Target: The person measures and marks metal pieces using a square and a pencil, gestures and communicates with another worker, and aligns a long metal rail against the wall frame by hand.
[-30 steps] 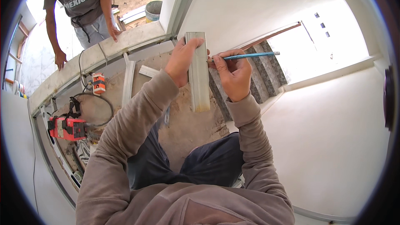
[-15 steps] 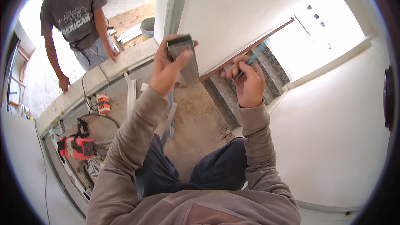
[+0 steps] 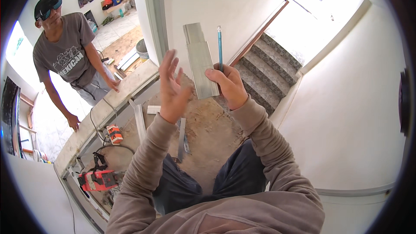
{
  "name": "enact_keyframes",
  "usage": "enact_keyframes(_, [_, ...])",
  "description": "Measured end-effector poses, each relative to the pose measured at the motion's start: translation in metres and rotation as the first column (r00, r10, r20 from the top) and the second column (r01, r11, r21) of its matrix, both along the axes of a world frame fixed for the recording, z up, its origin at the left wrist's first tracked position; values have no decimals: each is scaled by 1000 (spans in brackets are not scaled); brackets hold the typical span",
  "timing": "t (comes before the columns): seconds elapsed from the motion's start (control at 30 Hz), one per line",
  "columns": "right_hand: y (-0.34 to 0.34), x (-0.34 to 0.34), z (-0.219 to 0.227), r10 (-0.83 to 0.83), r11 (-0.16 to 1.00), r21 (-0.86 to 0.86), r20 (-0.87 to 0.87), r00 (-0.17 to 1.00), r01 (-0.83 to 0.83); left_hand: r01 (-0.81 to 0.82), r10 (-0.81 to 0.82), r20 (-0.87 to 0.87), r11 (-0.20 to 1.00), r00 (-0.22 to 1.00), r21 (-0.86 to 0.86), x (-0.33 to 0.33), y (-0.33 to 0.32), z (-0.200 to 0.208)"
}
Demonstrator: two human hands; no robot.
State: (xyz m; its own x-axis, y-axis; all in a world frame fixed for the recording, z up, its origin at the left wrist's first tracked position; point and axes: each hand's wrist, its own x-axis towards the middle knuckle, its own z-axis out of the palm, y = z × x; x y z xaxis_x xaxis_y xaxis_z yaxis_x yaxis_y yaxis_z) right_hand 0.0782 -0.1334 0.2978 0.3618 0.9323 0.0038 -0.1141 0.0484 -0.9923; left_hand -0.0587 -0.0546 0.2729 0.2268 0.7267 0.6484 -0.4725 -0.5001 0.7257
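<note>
My right hand (image 3: 232, 87) grips a short silvery metal profile (image 3: 200, 67) by its lower end, thumb across its face. Its upper end is narrower than the rest, forming a step. A blue pencil (image 3: 219, 43) is also in that hand, upright beside the metal, its eraser end up. Just left of the metal, my left hand (image 3: 172, 91) is raised and holds nothing. Its fingers are apart and slightly blurred, and a small gap separates it from the piece.
Across a ledge (image 3: 82, 125) at left stands a person (image 3: 65, 56), hands on its top. Below it lie a red machine (image 3: 99, 180), an orange-and-white box (image 3: 114, 134) and cables. Metal strips (image 3: 181, 138) lie on the dusty floor before my knees. Patterned stairs (image 3: 264, 76) rise beyond my right hand.
The metal profile has passed from my left hand to my right, which kept the pencil. My left hand has let go and opened. The view has shifted, showing more of the other person.
</note>
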Motion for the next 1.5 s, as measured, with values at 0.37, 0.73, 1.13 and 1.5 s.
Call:
enact_keyframes(0.37, [12,-10,-23,-133,982,160,174,976,105,585,-495,361,433,790,-685,-7,-1,-2])
enact_keyframes(0.73, [8,-2,-4,-146,925,346,-65,987,159,560,-553,283,433,784,-706,-18,12,-14])
enact_keyframes(1.13, [12,-7,-12,-118,941,325,56,991,94,522,-573,185,507,799,-685,-12,6,-12])
enact_keyframes(1.5, [15,-5,-17,-147,951,295,154,977,96,504,-574,165,503,802,-702,-11,10,-16])
